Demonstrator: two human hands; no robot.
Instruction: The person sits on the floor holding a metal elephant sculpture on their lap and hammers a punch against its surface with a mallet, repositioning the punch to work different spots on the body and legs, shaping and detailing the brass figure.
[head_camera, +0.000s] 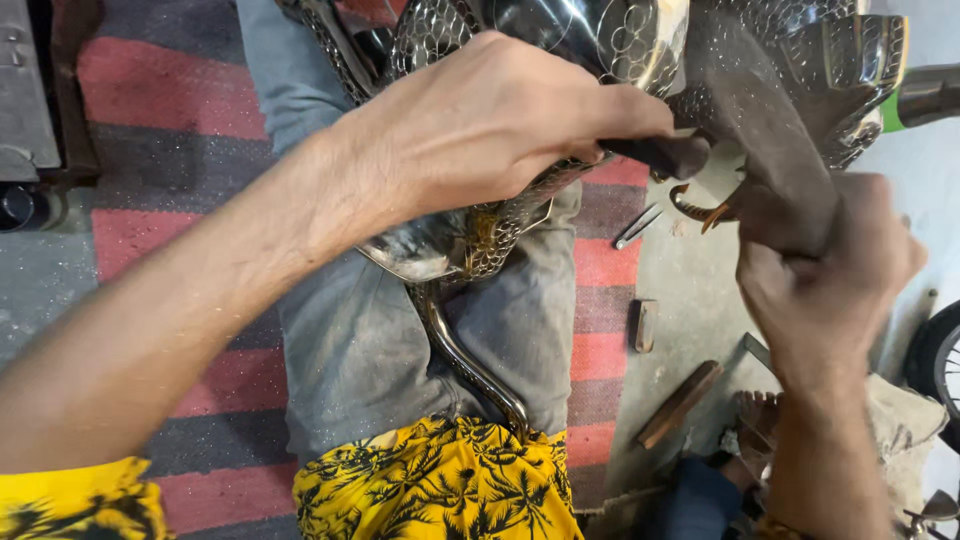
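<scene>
- Left hand (500, 120), top centre: fingers curled over an engraved metal vessel (470, 235) resting on the lap, pressing it down.
- Right hand (825, 290), right side: clenched tight around a wooden mallet (760, 130), head against the vessel.
- Striped rug (190, 110) underneath.

a floor-level metalworking workshop. a shiny embossed metal vessel (560, 40) with hammered scale patterns rests across a lap. small steel tools (637, 226) and wooden blocks (680, 403) lie scattered on the dusty grey concrete floor (690, 290), beside a worn red and grey striped mat (170, 90).
</scene>
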